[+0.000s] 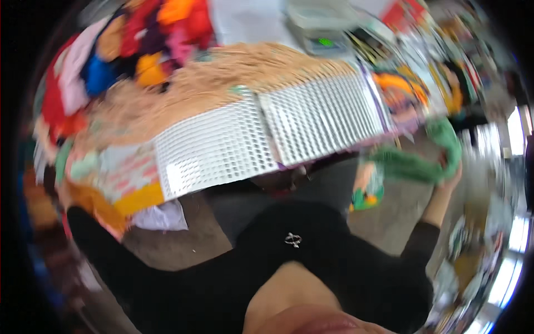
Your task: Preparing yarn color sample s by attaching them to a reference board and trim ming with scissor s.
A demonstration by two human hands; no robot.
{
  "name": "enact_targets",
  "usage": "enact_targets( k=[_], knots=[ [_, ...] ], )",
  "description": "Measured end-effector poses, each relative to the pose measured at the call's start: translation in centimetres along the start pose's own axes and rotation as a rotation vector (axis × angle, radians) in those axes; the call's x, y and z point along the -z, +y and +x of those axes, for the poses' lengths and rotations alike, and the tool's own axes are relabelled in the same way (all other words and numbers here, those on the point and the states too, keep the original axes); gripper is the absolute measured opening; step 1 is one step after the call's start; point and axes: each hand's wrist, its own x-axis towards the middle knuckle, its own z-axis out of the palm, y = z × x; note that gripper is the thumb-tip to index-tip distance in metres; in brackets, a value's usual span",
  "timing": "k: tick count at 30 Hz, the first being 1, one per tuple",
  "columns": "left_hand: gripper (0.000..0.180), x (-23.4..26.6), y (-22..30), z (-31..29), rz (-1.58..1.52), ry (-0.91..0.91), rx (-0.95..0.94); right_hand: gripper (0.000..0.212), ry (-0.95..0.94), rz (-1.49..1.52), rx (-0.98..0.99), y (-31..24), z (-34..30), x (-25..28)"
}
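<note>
My right hand [453, 171] is out at the far right, its fingers closed around a soft green strip [414, 167]. The strip curves up and over the hand in a loop; whether it is yarn or knitted cloth is too blurred to tell. At the far left, my left hand [64, 192] is beside an orange-yellow cloth [100, 209]. Blur hides its fingers. Between my arms lie two silver dimpled panels, a left panel [217, 147] and a right panel [328, 111]. Behind them spreads a wide heap of peach-coloured strands [233, 69].
Red, blue, pink and orange fabrics [139, 44] pile up at the back left. A scale with a green display [322, 42] stands at the back. Orange and purple material [400, 92] lies right of the panels. A white plastic bag [161, 216] is below the table's front edge.
</note>
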Motion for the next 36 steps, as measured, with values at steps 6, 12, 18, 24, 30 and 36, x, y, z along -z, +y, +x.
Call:
enact_targets(
  k=[6, 12, 18, 24, 30, 36],
  knots=[
    [0.035, 1.1, -0.3, 6.2, -0.312, -0.327, 0.072, 0.035, 0.322, -0.049, -0.178, 0.3, -4.3, 10.1],
    [0.015, 6.8, -5.4, 3.5, 0.229, 0.016, -0.109, 0.037, 0.613, -0.166, -0.186, 2.3, -7.5, 20.3],
    [0.005, 23.5, -1.0, -1.7, 0.416, 0.244, 0.270, 0.038, 0.543, -0.705, -0.167, 8.1, -2.6, 19.8],
    [0.013, 26.7, -2.6, -0.6, -0.120, 0.558, 0.706, 0.051, 0.276, -0.881, -0.102, 23.9, 3.9, 21.7],
    [0.026, 27.8, -19.9, 3.7, -0.126, 0.922, 0.488, 0.028, 0.201, -1.182, 0.014, 22.3, 5.7, 14.4],
    [0.019, 44.7, 4.0, -10.4, -1.172, -0.161, 0.291, 0.023, 0.310, -0.620, 0.292, 12.8, 2.8, -3.5]
  ],
)
